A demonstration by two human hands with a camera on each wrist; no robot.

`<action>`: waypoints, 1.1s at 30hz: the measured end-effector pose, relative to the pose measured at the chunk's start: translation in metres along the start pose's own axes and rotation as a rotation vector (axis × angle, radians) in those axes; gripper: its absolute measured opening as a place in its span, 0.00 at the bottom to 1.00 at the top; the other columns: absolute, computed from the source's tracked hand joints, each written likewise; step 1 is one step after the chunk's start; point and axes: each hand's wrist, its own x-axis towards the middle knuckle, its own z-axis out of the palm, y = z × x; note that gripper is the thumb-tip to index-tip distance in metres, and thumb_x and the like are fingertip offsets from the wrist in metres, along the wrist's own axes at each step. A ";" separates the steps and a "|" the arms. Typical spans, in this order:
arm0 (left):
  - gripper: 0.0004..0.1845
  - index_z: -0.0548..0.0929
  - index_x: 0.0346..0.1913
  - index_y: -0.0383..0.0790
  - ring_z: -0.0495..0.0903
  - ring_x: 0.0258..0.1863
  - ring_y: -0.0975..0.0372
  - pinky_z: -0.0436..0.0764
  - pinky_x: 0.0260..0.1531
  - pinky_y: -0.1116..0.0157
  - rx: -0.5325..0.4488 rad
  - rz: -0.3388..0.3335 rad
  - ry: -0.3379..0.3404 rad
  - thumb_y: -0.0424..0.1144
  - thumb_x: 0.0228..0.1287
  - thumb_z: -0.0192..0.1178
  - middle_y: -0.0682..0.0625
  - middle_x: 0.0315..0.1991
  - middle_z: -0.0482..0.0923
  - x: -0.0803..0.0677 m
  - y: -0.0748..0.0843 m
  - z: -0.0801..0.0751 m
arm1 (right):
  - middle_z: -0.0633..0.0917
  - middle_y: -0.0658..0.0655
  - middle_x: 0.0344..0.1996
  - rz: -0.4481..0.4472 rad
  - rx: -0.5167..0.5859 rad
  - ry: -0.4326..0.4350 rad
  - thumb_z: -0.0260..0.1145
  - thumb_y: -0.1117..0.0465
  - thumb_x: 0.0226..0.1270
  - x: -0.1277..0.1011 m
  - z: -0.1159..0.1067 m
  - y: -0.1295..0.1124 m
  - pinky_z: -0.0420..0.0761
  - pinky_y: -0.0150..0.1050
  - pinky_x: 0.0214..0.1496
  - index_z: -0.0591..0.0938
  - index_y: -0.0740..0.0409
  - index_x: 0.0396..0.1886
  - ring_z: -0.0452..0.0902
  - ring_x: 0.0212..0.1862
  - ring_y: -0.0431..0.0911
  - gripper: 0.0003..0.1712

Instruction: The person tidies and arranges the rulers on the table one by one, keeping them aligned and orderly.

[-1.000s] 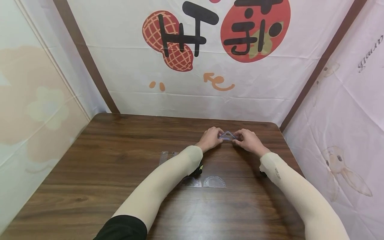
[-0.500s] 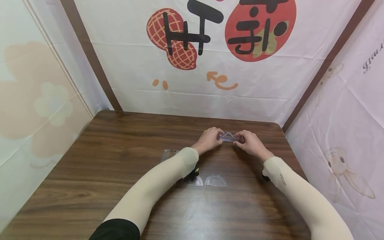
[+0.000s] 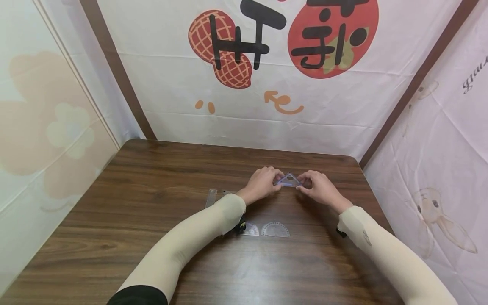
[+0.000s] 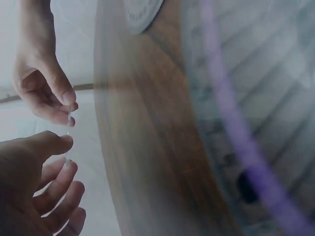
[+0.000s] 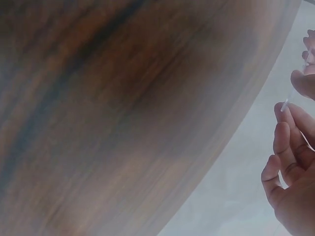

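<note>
A small clear set square (image 3: 289, 180) with bluish-purple edges is held up between both hands above the far part of the table. My left hand (image 3: 263, 185) pinches its left corner between thumb and fingers. At the opposite corner, my right hand (image 3: 319, 186) pinches it the same way. Seen edge-on in the left wrist view, the set square (image 4: 68, 125) is a thin strip spanning the left hand (image 4: 39, 182) and the right hand (image 4: 42, 81). The right wrist view has the right hand (image 5: 298, 167) gripping the strip's near end.
Two clear protractors lie nearer me on the wooden table (image 3: 152, 237); the right protractor (image 3: 275, 229) is fully visible, the left protractor (image 3: 250, 229) partly behind my left forearm. A clear ruler (image 3: 211, 198) lies left of that forearm, partly covered. Printed cloth walls (image 3: 171, 127) surround the table.
Both hands have come slightly closer to me with the set square, still pinching it. My left forearm has shifted left, uncovering more of the left protractor.
</note>
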 end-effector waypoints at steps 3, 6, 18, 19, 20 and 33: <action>0.18 0.88 0.61 0.47 0.82 0.50 0.59 0.80 0.56 0.59 0.002 0.011 0.003 0.47 0.74 0.71 0.53 0.51 0.87 -0.007 0.002 0.000 | 0.87 0.53 0.41 -0.020 -0.004 -0.002 0.78 0.59 0.71 -0.005 0.001 -0.001 0.77 0.43 0.42 0.88 0.61 0.53 0.77 0.39 0.46 0.16; 0.17 0.89 0.60 0.47 0.82 0.49 0.59 0.80 0.55 0.60 0.007 0.019 0.010 0.47 0.74 0.71 0.53 0.50 0.87 -0.012 0.004 -0.001 | 0.87 0.53 0.41 -0.043 0.010 0.006 0.79 0.61 0.70 -0.009 0.000 -0.003 0.78 0.42 0.41 0.89 0.61 0.52 0.78 0.38 0.46 0.15; 0.17 0.89 0.59 0.48 0.82 0.47 0.61 0.80 0.53 0.61 0.031 0.052 0.026 0.47 0.71 0.73 0.55 0.48 0.87 -0.034 0.016 -0.007 | 0.88 0.53 0.42 -0.084 0.036 -0.007 0.80 0.61 0.68 -0.028 -0.002 -0.014 0.82 0.43 0.42 0.88 0.60 0.51 0.81 0.39 0.44 0.15; 0.17 0.89 0.59 0.47 0.82 0.47 0.61 0.81 0.53 0.61 0.030 0.053 0.025 0.47 0.71 0.73 0.55 0.48 0.88 -0.036 0.017 -0.008 | 0.88 0.53 0.43 -0.091 0.044 -0.011 0.80 0.61 0.68 -0.029 -0.002 -0.015 0.82 0.42 0.42 0.88 0.60 0.51 0.81 0.39 0.43 0.15; 0.17 0.89 0.59 0.47 0.82 0.47 0.61 0.81 0.53 0.61 0.027 0.052 0.023 0.47 0.71 0.73 0.55 0.48 0.88 -0.038 0.018 -0.008 | 0.88 0.53 0.43 -0.095 0.052 -0.015 0.80 0.61 0.68 -0.031 -0.003 -0.016 0.82 0.41 0.41 0.88 0.60 0.51 0.81 0.39 0.43 0.15; 0.20 0.88 0.60 0.45 0.83 0.48 0.61 0.81 0.56 0.60 0.008 0.063 0.008 0.47 0.69 0.75 0.55 0.50 0.88 -0.057 0.031 -0.006 | 0.86 0.49 0.38 -0.155 0.029 -0.016 0.81 0.62 0.67 -0.051 -0.005 -0.023 0.77 0.37 0.37 0.88 0.59 0.49 0.74 0.35 0.41 0.14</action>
